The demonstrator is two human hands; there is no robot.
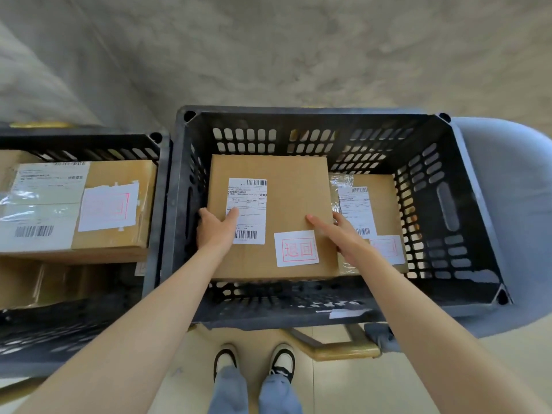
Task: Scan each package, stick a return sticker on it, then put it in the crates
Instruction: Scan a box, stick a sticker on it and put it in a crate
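Observation:
A brown cardboard package [286, 186] with a white shipping label and a red-printed return sticker [296, 248] is inside the black slotted crate [460, 210]. My left hand [215, 228] grips its left edge, thumb on the label. On the package's right edge my right hand [334, 231] holds it, thumb on top and fingers down the side. A second stickered package [379, 186] lies lower in the same crate, at the right.
A second black crate [89, 144] at the left holds a large stickered box [119, 174] over other boxes. The right crate sits on a grey chair [513, 204]. Concrete floor lies beyond; my shoes [254, 361] stand on pale tiles below.

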